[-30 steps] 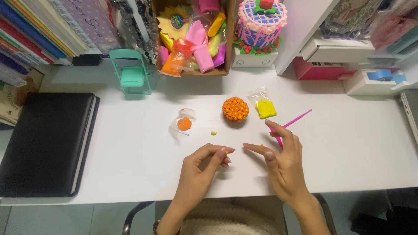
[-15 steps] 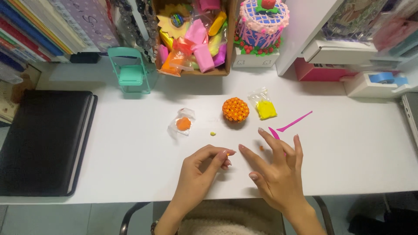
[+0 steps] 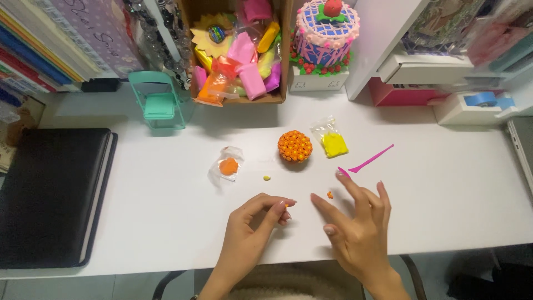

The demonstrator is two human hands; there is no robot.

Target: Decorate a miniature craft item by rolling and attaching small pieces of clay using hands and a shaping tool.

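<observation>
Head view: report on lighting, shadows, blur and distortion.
Head view: even, soft light on the white table, no glare; soft shadows under the cardboard box and the orange clay ball; left hand and right hand reasonably sharp; shelf edges lean outward toward the corners, a wide-angle effect.

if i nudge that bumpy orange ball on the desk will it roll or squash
The orange ball looks dome-shaped with a flat underside on the white desk, so it would probably slide rather than roll. Its surface of tiny pellets resembles soft modelling clay, so a firm push might dent or shed them. It is likely light.
</observation>
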